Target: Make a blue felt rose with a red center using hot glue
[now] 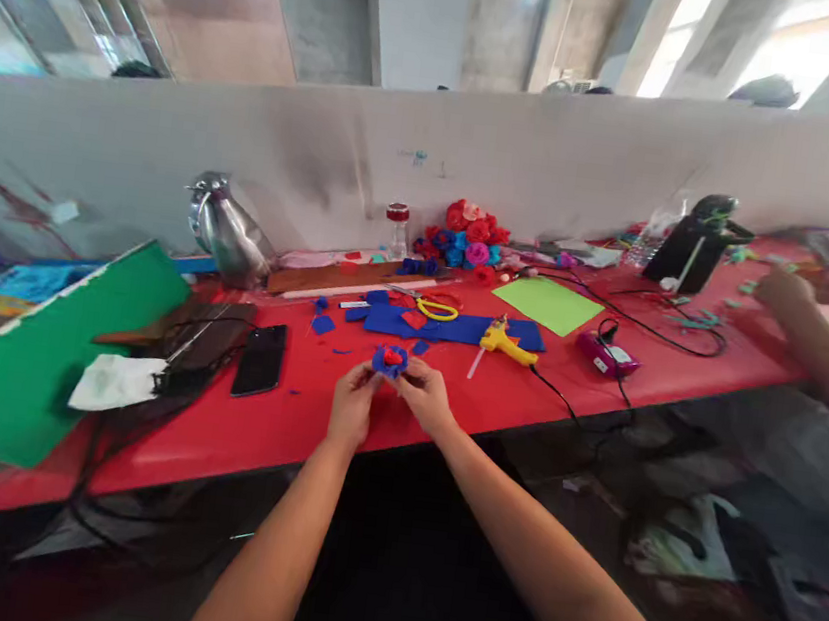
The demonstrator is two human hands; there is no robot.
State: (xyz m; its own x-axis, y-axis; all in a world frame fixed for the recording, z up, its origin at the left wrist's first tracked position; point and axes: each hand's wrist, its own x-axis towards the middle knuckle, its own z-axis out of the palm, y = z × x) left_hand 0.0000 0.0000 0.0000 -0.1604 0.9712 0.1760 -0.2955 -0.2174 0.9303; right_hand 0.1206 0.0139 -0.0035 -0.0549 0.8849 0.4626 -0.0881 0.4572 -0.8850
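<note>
A small blue flower with a red centre (390, 359) is held between both hands above the front part of the red table (309, 429). My left hand (353, 404) pinches its left side. From the right, my right hand (425, 394) grips the flower's other edge. Just beyond lie a blue strip (458, 328), small blue scraps (323, 324) and yellow-handled scissors (437, 309). A yellow glue gun (507, 342) rests partly on the blue strip, to the right of my hands.
A black phone (260, 360), a green board (53, 357) and a steel jug (228, 232) stand or lie left. Finished flowers (473, 237) are heaped by the wall. At right are a green sheet (549, 305), a pink device (606, 355), cables and another person's arms (827, 331).
</note>
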